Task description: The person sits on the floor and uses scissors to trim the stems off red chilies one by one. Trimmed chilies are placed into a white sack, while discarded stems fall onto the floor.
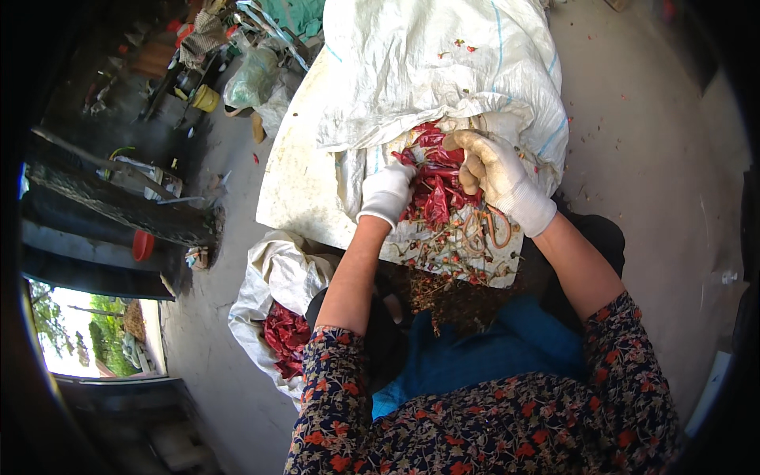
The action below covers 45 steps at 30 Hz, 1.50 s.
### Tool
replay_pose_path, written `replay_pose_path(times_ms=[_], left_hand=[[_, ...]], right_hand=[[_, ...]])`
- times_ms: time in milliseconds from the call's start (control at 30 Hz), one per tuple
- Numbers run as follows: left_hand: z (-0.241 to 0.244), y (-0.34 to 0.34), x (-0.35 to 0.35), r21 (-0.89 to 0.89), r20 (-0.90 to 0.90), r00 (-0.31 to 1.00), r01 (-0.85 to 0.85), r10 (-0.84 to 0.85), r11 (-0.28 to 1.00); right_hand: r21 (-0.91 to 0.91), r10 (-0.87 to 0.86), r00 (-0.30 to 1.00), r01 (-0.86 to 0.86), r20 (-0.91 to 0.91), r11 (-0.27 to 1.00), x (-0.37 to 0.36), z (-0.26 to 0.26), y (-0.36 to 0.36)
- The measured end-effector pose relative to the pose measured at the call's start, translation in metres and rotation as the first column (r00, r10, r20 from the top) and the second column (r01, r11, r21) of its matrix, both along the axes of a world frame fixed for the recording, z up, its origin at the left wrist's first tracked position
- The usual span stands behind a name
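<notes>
A heap of dried red chili peppers lies at the mouth of a white woven sack. My left hand, in a white work glove, is at the heap's left side. A chili pepper sticks out at its fingertips, which are partly hidden. My gloved right hand is over the right side of the heap, index finger stretched out and the other fingers curled. Whether it holds anything is hidden. Orange-handled scissors lie just below it, among cut stems and bits of chili.
A second white sack with red chili peppers stands on the floor to the left. The work surface is a pale board. Farther left are a yellow bucket, plastic bags and a wooden post.
</notes>
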<state>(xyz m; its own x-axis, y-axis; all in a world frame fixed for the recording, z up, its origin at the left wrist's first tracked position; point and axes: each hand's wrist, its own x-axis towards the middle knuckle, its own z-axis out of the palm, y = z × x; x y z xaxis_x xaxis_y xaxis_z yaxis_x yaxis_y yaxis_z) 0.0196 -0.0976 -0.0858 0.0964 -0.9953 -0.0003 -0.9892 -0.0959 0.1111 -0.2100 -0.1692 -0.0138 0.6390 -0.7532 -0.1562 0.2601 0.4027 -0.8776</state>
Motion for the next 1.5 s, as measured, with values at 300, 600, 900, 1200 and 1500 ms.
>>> replay_pose_path(times_ms=[300, 600, 900, 1200, 1500], left_hand=[[0.052, 0.018, 0.037, -0.029, -1.0, 0.017, -0.626, -0.024, 0.779], [0.043, 0.044, 0.005, 0.056, -0.957, -0.272, -0.515, -0.101, 0.855], [0.031, 0.037, -0.009, -0.342, -0.846, 0.532, -0.597, 0.039, 0.726], [0.046, 0.043, -0.035, -0.314, -0.617, 0.781, -0.136, -0.093, 0.94], [0.038, 0.045, -0.036, -0.071, -0.901, 0.43, -0.269, 0.054, 0.96]], right_hand=[[0.09, 0.083, 0.995, -0.078, -0.049, 0.993, 0.011, -0.018, -0.003], [-0.132, 0.156, 0.967, -0.185, -0.2, 0.974, 0.027, -0.026, 0.017], [-0.914, -0.486, 0.79, -0.223, -0.373, 0.339, 0.026, -0.048, 0.008], [-0.827, -0.556, 0.696, -0.562, -0.455, -0.027, 0.018, -0.017, 0.021], [-0.899, -0.553, 0.737, -0.435, -0.388, 0.05, 0.014, -0.015, 0.026]])
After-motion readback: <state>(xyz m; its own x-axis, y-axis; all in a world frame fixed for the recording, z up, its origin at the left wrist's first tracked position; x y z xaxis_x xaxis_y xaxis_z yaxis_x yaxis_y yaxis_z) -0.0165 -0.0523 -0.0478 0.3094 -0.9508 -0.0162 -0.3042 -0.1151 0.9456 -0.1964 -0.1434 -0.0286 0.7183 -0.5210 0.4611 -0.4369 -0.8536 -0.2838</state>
